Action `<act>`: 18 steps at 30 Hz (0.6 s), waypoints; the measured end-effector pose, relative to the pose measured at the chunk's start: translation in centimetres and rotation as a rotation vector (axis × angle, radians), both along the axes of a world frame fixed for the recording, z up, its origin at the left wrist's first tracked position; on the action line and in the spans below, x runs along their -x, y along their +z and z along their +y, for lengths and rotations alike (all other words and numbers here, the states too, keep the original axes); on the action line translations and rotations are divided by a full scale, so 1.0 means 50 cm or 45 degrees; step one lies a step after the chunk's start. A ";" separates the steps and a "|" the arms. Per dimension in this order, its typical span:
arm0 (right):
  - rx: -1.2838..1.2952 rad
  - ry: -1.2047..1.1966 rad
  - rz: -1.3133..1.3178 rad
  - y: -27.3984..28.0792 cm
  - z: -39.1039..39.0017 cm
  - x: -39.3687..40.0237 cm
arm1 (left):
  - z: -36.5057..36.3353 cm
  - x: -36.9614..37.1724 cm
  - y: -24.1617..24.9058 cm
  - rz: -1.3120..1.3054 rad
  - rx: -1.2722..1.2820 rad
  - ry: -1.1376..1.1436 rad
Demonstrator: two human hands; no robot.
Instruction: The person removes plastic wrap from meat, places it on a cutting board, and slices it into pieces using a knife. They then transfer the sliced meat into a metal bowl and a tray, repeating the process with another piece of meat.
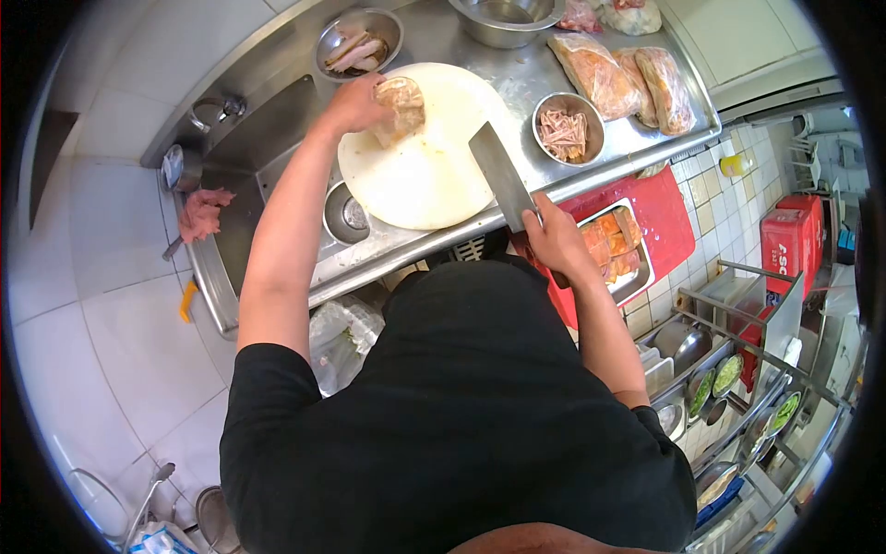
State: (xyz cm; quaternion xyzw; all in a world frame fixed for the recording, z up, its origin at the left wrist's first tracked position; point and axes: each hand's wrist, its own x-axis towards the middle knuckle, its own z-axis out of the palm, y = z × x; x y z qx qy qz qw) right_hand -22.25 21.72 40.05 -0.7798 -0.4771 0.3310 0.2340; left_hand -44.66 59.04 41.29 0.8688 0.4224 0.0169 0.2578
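Note:
At the far side of a round white cutting board (pixel 425 189), my left hand (pixel 358 103) has its fingers closed on a pale brown piece of meat (pixel 402 109). The meat rests on the board. My right hand (pixel 561 238) is wrapped round the handle of a cleaver (pixel 501 171). Its wide blade points up and left, over the board's right edge and the counter, apart from the meat. Beyond the board, a steel bowl (pixel 399 42) has strips of meat in it. To the right of the blade, a smaller bowl (pixel 602 129) contains thin pinkish strips.
A sink (pixel 268 171) lies left of the board. Wrapped meat pieces (pixel 595 74) and a large steel bowl (pixel 508 35) stand on the counter (pixel 489 65). A white tray (pixel 637 288) of orange-brown meat pieces sits on a red board (pixel 672 217), right of my body.

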 end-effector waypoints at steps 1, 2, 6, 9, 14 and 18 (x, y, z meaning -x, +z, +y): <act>-0.031 -0.022 -0.003 0.003 0.001 0.004 | -0.004 0.000 -0.001 -0.002 0.000 0.000; -0.059 -0.041 -0.009 0.008 0.003 0.008 | -0.013 0.001 -0.005 -0.037 0.047 0.016; -0.109 -0.059 -0.026 0.057 0.044 0.033 | -0.089 -0.018 -0.011 -0.054 -0.035 0.019; -0.131 -0.037 0.027 0.108 0.098 0.056 | -0.134 -0.026 -0.014 -0.035 -0.055 0.033; -0.254 0.129 -0.252 0.121 0.184 0.096 | -0.198 -0.040 0.023 0.016 -0.097 0.112; -0.275 0.192 -0.388 0.116 0.214 0.113 | -0.216 -0.039 0.007 -0.046 -0.127 0.135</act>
